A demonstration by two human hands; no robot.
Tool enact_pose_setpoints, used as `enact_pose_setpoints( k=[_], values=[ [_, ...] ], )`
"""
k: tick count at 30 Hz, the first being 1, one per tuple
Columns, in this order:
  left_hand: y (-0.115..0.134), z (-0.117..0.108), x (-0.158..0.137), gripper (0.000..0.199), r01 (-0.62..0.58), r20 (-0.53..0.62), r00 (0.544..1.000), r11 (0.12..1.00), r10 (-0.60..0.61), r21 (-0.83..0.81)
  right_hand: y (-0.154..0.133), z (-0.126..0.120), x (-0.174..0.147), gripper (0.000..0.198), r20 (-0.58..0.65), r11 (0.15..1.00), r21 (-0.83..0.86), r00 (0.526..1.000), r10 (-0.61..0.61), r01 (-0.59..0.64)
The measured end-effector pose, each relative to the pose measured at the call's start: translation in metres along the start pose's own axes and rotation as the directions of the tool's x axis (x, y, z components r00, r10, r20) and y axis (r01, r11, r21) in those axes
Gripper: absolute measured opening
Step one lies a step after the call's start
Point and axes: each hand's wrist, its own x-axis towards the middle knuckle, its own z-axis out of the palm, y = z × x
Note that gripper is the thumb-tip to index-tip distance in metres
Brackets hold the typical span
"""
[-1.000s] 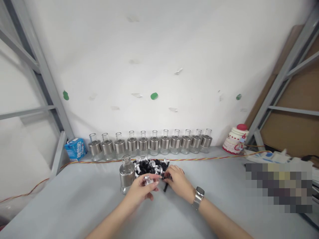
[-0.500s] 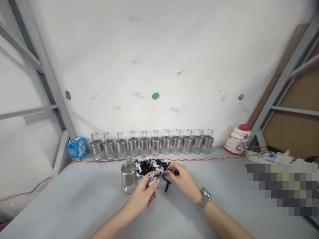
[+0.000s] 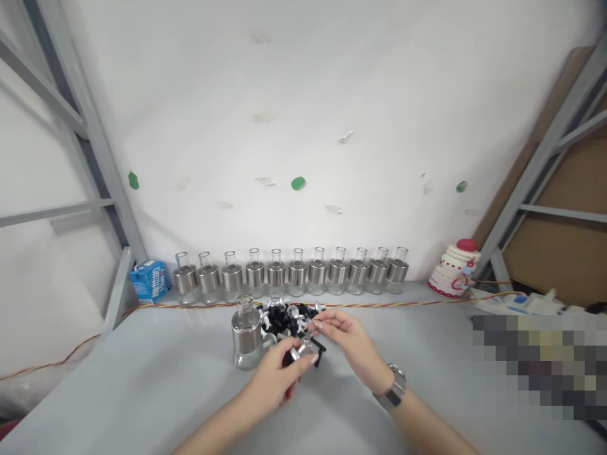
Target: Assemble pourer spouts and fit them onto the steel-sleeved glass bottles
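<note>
My left hand [image 3: 279, 373] is closed around a small silver-and-white bottle fitting [image 3: 303, 349], partly hidden by the fingers. My right hand [image 3: 348, 338] has its fingertips pinched together at the right edge of a heap of black, white and silver fittings [image 3: 282, 321]; whatever lies between them is too small to make out. Just below those fingertips, a black angled piece [image 3: 320, 347] lies on the table. Left of the heap stands a glass bottle [image 3: 246, 338] with a brushed metal sleeve and an uncapped neck, close to my left hand but apart from it.
Several matching bottles [image 3: 298, 273] line the wall behind a twisted red-and-yellow cord [image 3: 379, 304]. At the row's left end is a blue carton [image 3: 150, 282]. A white cake-shaped jar [image 3: 453, 268] with a red top stands to the right. Grey metal posts rise on both sides.
My left hand has shifted slightly right and down with the fitting, turning it. My right fingertips have moved a little left, and the black part near them no longer shows there.
</note>
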Motion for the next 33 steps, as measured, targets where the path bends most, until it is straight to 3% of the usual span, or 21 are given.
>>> enact_pose_setpoints(
  k=[6,14,18,22,28,33],
  values=[
    [0.007,0.001,-0.005,0.037,-0.030,0.056,0.998,0.999,0.028,0.033,0.000,0.010,-0.007,0.017,0.049,0.999,0.015,0.998,0.036,-0.037],
    [-0.002,0.001,-0.002,0.037,-0.028,0.091,0.995,0.999,0.031,-0.037,0.005,0.008,-0.006,0.014,0.077,1.000,-0.018,0.997,0.014,-0.012],
    [-0.004,0.004,0.000,0.040,-0.015,0.112,0.993,0.994,0.027,-0.112,0.002,0.005,-0.007,0.013,0.103,0.980,-0.167,0.990,-0.097,0.113],
    [-0.002,0.005,0.000,0.040,0.051,0.161,0.987,0.969,-0.012,-0.241,-0.011,0.006,-0.015,0.017,0.198,0.899,-0.352,0.959,-0.203,0.263],
    [0.004,0.005,-0.005,0.045,0.183,0.269,0.961,0.869,-0.060,-0.460,-0.021,0.005,-0.023,0.023,0.329,0.804,-0.426,0.899,-0.291,0.416],
    [0.004,0.006,-0.001,0.056,0.232,0.230,0.962,0.881,-0.145,-0.413,-0.024,0.008,-0.026,0.037,0.440,0.723,-0.482,0.850,-0.289,0.495]
  ],
)
